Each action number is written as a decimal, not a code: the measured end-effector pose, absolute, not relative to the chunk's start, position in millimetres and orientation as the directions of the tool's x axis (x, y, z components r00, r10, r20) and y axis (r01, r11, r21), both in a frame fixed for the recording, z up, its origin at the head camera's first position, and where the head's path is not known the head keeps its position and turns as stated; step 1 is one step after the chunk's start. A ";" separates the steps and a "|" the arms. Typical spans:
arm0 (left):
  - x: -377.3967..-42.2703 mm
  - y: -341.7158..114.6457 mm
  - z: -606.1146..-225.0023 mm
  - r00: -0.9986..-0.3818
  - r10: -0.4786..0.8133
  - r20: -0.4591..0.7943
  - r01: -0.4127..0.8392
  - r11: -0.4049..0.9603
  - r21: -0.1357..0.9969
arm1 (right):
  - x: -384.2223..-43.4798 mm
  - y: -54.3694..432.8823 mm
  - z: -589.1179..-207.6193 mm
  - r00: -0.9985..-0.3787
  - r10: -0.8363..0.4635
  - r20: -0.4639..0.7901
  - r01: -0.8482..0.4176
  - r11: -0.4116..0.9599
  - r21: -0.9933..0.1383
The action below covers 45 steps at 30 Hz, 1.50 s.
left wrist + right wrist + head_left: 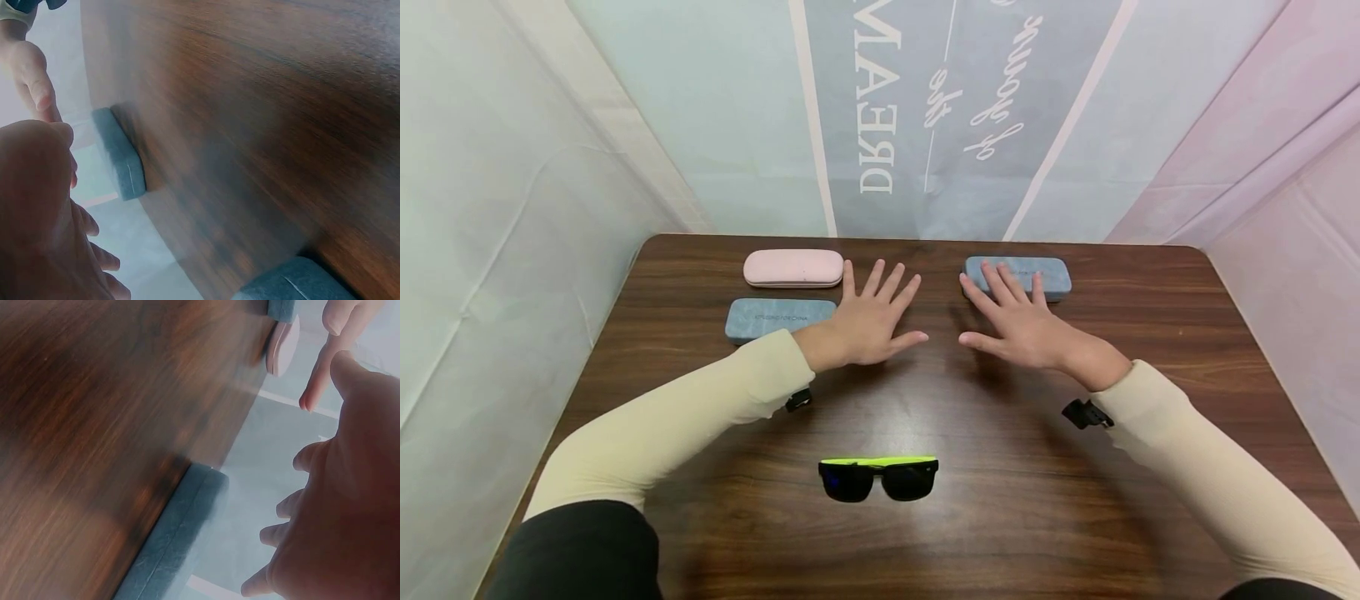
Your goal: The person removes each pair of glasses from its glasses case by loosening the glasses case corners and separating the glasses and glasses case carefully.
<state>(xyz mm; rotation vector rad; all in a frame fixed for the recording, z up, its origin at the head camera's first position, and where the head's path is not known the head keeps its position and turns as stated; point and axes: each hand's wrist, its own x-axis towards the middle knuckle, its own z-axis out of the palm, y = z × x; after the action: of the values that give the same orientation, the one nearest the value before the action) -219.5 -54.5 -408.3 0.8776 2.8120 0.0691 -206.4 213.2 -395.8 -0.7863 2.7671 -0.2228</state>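
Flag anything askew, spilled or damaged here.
Nothing looks spilled or damaged. Mildly odd: the lettering on the backdrop runs sideways in the head view. The sunglasses lie on the table, apart from the pink case, left blue case and right blue case.

Soft shadows and faint glare mark the tabletop (1015,508); wrist views hazy.
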 end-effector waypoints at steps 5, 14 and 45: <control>-218.1 -58.6 -407.4 -0.808 0.562 -0.176 0.552 0.827 0.107 | -206.7 207.2 -397.3 -0.812 -0.543 -0.212 -0.495 0.835 -0.241; -216.5 -70.2 -409.3 -0.815 0.549 -0.184 0.532 0.836 0.137 | -208.5 199.7 -401.2 -0.797 -0.567 -0.209 -0.519 0.819 -0.243; -214.2 -111.4 -409.5 -0.850 0.502 -0.162 0.475 0.862 0.179 | -214.0 173.4 -408.8 -0.768 -0.600 -0.223 -0.553 0.797 -0.242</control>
<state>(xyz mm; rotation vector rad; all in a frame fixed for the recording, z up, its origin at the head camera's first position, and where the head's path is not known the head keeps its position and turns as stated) -214.2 -111.4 -409.5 0.7516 2.8331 0.1951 -214.0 173.4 -408.8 -0.8861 2.6978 -0.2350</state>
